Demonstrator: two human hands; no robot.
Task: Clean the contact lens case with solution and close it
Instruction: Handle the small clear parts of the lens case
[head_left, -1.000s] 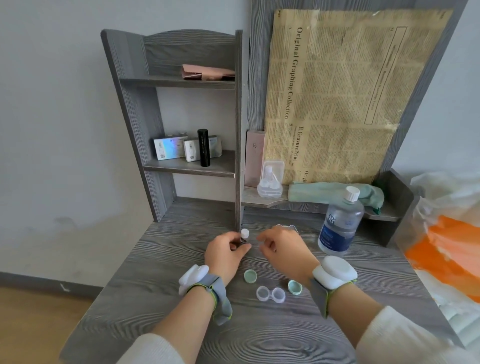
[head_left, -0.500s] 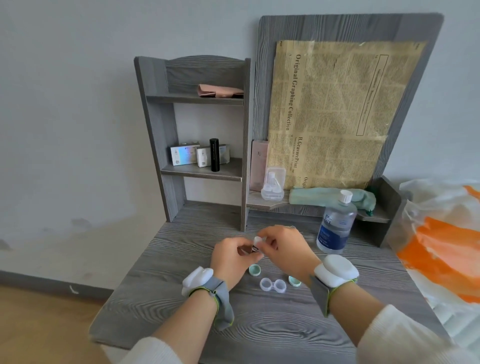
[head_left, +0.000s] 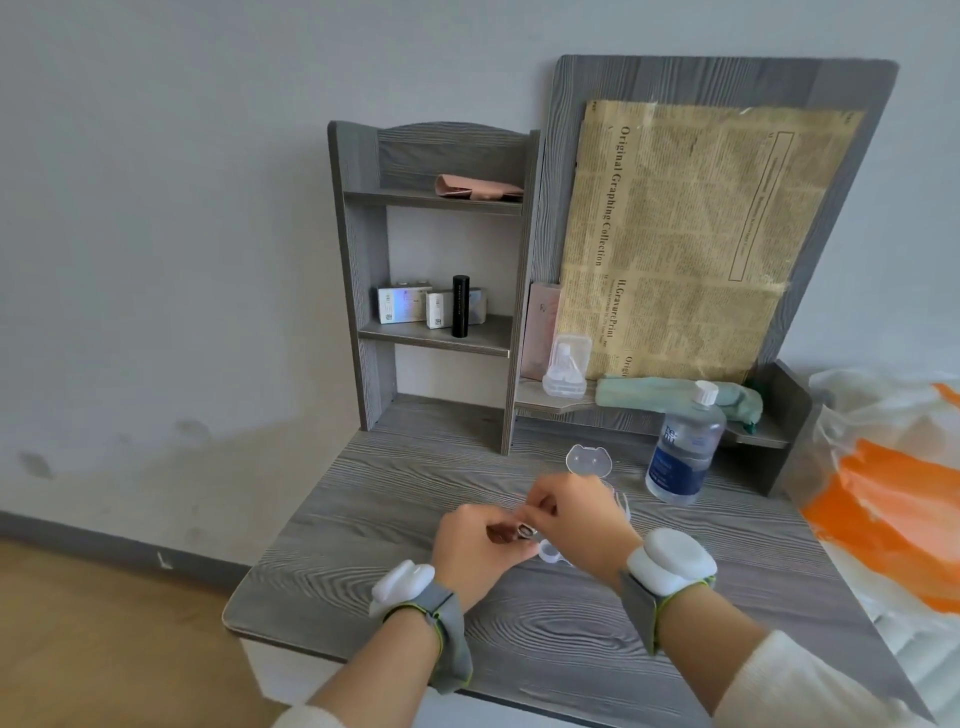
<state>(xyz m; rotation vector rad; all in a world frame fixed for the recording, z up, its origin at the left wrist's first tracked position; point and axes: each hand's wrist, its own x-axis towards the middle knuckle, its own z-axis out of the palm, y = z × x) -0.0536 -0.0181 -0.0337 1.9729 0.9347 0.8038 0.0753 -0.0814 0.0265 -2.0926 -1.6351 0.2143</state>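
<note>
My left hand (head_left: 475, 551) and my right hand (head_left: 579, 519) meet above the grey desk (head_left: 545, 634). Both pinch a small item with a dark end (head_left: 524, 531) between their fingertips; what it is stays unclear. Just beneath them one clear well of the open contact lens case (head_left: 550, 552) shows on the desk, while the rest of the case and its green caps are hidden by my hands. The solution bottle (head_left: 680, 452), with a white cap and blue label, stands upright behind my right hand.
A clear bear-shaped lid (head_left: 588, 460) lies behind my hands. The shelf unit (head_left: 363, 291) holds small boxes (head_left: 402, 304) and a black tube (head_left: 460, 306). A green cloth (head_left: 644, 392) lies on the low ledge. An orange-and-white plastic bag (head_left: 893, 499) sits right of the desk.
My hands have come together over the lens case and now cover the green caps. The white cap seen at my fingertips earlier is out of sight. The view has shifted left.
</note>
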